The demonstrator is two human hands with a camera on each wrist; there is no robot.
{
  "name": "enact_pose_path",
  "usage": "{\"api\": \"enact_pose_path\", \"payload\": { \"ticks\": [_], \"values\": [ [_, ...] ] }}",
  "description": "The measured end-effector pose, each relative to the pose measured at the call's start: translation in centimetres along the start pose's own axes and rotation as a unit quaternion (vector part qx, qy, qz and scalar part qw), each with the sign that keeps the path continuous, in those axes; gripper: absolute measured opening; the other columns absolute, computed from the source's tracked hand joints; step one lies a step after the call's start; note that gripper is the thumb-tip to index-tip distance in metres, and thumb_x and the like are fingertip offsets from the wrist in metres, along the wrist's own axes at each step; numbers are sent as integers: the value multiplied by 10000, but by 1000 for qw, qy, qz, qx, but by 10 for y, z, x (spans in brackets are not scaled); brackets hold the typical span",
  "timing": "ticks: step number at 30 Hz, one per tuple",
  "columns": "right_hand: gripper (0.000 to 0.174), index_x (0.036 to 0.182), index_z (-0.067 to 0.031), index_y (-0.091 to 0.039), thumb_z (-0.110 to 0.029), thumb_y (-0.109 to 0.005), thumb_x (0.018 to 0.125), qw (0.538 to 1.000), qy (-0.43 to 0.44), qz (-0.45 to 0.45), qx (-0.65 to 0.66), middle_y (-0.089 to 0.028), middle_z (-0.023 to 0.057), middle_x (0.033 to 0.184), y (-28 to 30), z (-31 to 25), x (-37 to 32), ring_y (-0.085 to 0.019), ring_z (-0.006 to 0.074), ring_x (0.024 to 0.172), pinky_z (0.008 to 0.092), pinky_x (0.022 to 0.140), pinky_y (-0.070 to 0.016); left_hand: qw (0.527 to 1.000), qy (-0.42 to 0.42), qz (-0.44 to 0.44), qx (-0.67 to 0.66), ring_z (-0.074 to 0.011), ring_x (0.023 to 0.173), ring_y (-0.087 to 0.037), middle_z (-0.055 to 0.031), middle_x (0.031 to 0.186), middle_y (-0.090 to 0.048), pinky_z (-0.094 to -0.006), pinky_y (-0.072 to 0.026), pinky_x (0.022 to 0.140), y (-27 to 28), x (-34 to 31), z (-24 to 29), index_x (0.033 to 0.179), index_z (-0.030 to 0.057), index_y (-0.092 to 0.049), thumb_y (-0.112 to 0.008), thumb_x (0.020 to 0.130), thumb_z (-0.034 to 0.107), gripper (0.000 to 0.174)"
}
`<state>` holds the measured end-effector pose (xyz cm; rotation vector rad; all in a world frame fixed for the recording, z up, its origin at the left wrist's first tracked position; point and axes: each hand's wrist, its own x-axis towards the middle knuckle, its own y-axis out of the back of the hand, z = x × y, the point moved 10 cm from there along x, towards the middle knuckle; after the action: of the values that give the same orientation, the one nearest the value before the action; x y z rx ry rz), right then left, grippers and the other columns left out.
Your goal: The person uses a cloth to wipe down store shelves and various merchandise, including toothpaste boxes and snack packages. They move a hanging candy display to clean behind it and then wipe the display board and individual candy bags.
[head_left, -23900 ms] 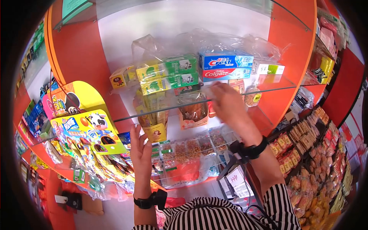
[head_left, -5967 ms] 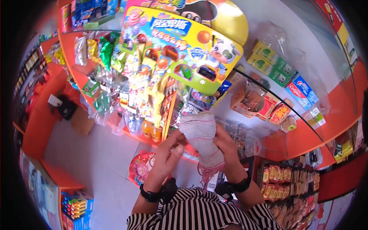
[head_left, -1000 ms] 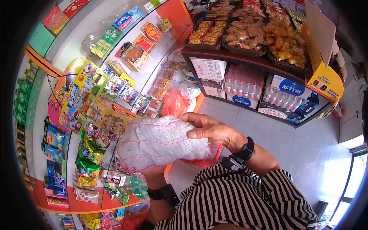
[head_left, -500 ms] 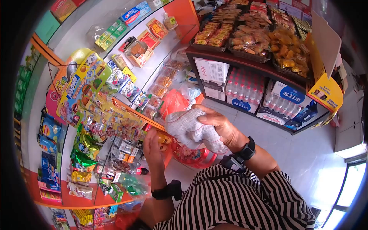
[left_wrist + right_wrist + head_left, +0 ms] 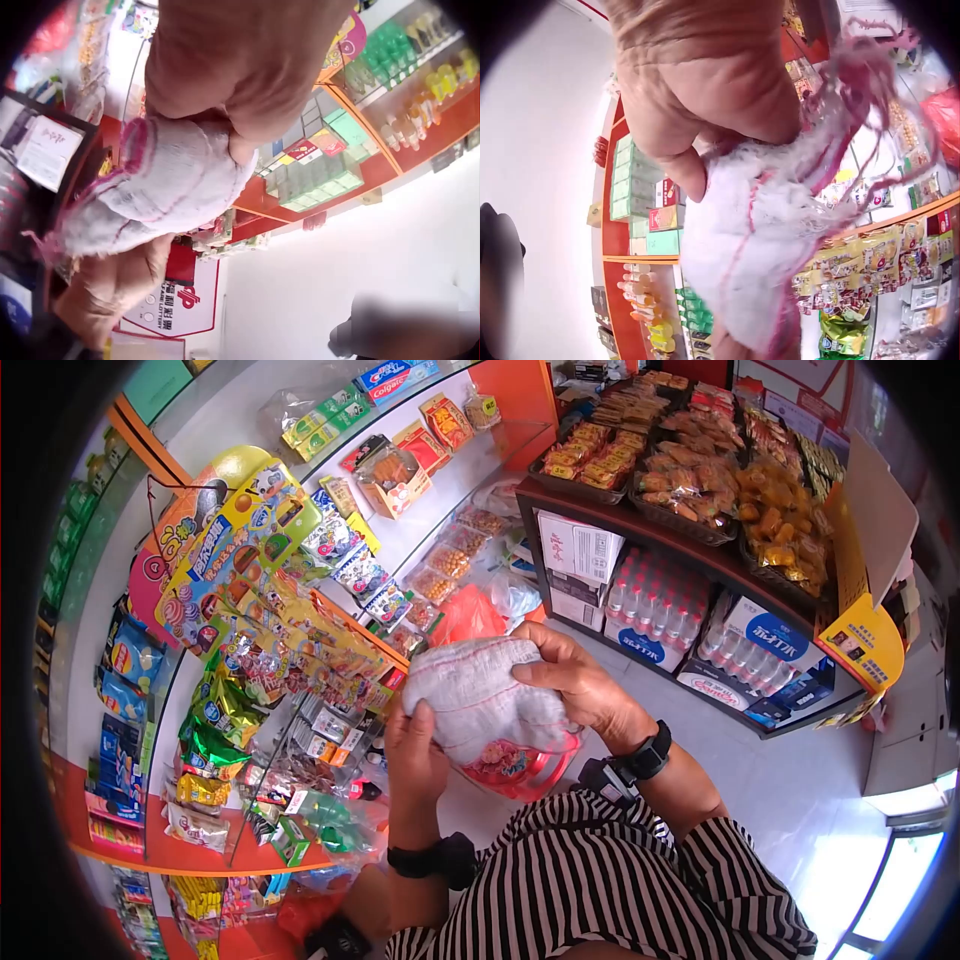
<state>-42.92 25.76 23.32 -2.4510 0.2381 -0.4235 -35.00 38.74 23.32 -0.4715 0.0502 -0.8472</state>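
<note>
Left hand [image 5: 416, 760] and right hand [image 5: 592, 690] grip opposite sides of a bunched white cloth [image 5: 478, 695], thumbs on top, before the striped shirt [image 5: 590, 875]. Beyond, a yellow display card [image 5: 235, 538] reads 阿尔卑斯; a shelf box [image 5: 404, 386] reads Colgate; a carton [image 5: 776, 632], 苏打水; a wall poster [image 5: 180, 309], LOTTERY.

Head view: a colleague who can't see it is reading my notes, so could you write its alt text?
A person's left hand and right hand hold a whitish cloth with pink lines. Packaged snacks fill shelves at the picture's left; at its right, a dark stand bears trays of wrapped food, with bottles below.
</note>
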Motion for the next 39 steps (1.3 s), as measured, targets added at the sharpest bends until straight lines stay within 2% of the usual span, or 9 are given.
{"api": "enact_pose_path", "payload": {
  "ticks": [4,7,13,15,16,21,27,34,39],
  "values": [
    [337,1150,-31,-523,-124,-651,852,992,-95,-9,78,-598,62,1084,-6,30,6,-570,153,1007,318,885,-468,999,-6,-1,-37,-207,1076,-554,-117,1199,-554,-358,-424,952,-5,6,6,1255,-6,-453,-487,950,188,363],
    [382,1194,4,-495,-107,-639,858,993,-56,-54,84,-583,78,1122,-24,19,10,-568,146,1010,293,892,-462,998,-12,-8,-62,-190,1065,-554,-101,1180,-561,-330,-432,929,-3,12,4,1256,1,-447,-479,956,186,354],
    [167,985,-30,-543,-69,-638,854,998,-51,33,28,-627,41,904,-11,13,18,-610,106,788,259,710,-515,993,-86,39,65,-146,1000,-554,-83,1130,-564,-284,-440,877,13,25,15,1235,5,-450,-516,936,116,326],
    [167,991,-36,-540,-76,-634,859,999,-23,45,15,-618,33,906,-14,5,18,-598,91,789,251,705,-510,939,-147,98,296,-144,1010,-551,-80,1131,-558,-286,-437,882,14,21,28,1226,-10,-451,-529,914,57,328],
    [167,991,-36,-540,-76,-634,859,999,-23,41,13,-618,33,906,-17,3,18,-598,91,789,251,705,-510,934,-149,116,305,-168,1046,-542,-89,1131,-546,-294,-420,912,22,17,28,1241,-25,-435,-556,882,26,382],
    [148,1020,-11,-555,-83,-589,896,978,22,-5,-205,-589,-1,901,-41,-8,20,-523,50,839,233,750,-455,935,-228,9,273,-200,1084,-524,-129,1190,-522,-330,-405,951,-28,5,41,1317,-29,-376,-627,830,80,559],
    [176,1040,7,-564,-76,-598,889,978,13,-49,-200,-584,3,926,-46,-7,24,-509,57,868,235,777,-435,964,-99,25,247,-170,1046,-534,-106,1155,-547,-311,-430,910,-28,8,32,1300,-23,-399,-670,806,161,593],
    [226,964,-27,-600,-32,-707,765,911,202,35,-357,-539,17,886,-41,-30,30,-515,116,848,247,757,-423,957,-124,86,249,-159,1033,-537,-95,1133,-552,-300,-436,893,-22,5,37,1280,-21,-423,-646,819,130,534],
    [358,1126,-76,-546,-141,-689,805,970,105,-17,-220,-508,39,1067,-41,2,54,-468,133,1016,285,889,-397,967,-130,110,188,-162,1065,-504,-96,1175,-513,-305,-398,927,-17,-3,40,1296,-21,-397,-614,852,209,545]
  ]
}}
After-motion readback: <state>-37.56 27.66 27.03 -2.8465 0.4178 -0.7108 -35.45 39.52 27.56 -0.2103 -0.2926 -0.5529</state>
